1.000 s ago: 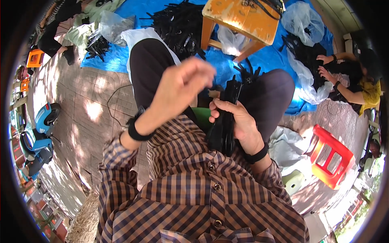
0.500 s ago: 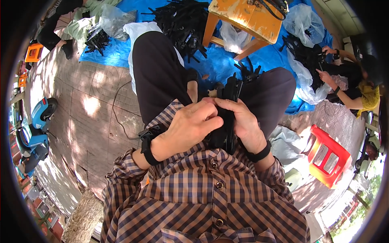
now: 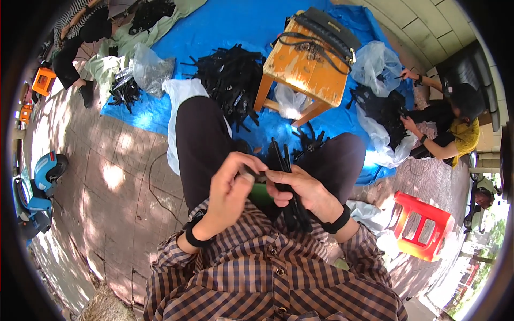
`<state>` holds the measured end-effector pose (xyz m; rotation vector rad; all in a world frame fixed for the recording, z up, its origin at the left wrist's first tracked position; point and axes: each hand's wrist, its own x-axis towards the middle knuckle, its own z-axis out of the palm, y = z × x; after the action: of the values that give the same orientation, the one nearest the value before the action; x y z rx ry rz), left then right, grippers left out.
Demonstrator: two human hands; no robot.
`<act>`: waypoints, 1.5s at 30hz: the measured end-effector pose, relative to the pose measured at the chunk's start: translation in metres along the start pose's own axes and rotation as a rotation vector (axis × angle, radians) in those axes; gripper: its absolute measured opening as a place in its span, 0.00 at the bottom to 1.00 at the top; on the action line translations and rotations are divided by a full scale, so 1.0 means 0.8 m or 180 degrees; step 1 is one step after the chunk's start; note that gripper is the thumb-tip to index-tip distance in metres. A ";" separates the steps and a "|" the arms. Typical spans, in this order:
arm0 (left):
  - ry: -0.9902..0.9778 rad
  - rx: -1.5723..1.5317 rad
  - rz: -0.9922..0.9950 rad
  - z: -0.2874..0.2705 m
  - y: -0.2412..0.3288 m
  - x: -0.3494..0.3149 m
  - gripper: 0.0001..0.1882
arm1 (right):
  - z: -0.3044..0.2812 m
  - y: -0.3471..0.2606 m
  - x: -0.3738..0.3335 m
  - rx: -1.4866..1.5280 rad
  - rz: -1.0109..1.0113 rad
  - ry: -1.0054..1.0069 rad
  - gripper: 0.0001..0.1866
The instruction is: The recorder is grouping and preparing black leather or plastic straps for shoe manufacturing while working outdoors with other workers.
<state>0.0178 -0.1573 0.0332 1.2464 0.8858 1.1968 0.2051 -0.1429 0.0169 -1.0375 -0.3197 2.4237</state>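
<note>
I sit with my knees apart above a blue tarp (image 3: 246,27). My right hand (image 3: 300,190) grips a bundle of long black strips (image 3: 286,184) that stands upright in my lap. My left hand (image 3: 230,190) is closed on a small dark piece (image 3: 251,172) at the bundle's left side, touching my right fingers. Both wrists wear black bands. My checked shirt fills the lower part of the view.
A pile of black strips (image 3: 230,75) lies on the tarp ahead, beside a wooden stool (image 3: 305,67) with a black bag on it. A person in yellow (image 3: 455,134) works at the right, another person (image 3: 80,43) at the far left. A red plastic stool (image 3: 423,224) stands to my right.
My left hand came down from a raised position and joined my right hand at the bundle. It now pinches a small dark piece beside the strips.
</note>
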 end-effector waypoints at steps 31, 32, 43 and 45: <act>-0.0016 -0.1157 -0.1474 -0.015 -0.051 0.011 0.20 | -0.145 -0.269 0.081 -0.2421 -0.3017 0.2969 0.08; 0.0005 -0.1089 -0.1550 -0.017 -0.055 0.010 0.21 | -0.135 -0.259 0.073 -0.2440 -0.3027 0.2796 0.09; -0.0061 -0.0776 -0.1532 -0.007 -0.046 -0.008 0.08 | -0.017 -0.057 0.002 -0.1810 -0.1637 0.1053 0.15; -0.0140 -0.0494 -0.1504 -0.005 -0.047 -0.013 0.07 | -0.018 -0.041 -0.001 -0.1613 -0.1587 0.0968 0.15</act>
<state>0.0181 -0.1638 -0.0058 0.8704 0.9688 0.8379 0.2275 -0.1147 0.0201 -1.3231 -0.9881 1.7434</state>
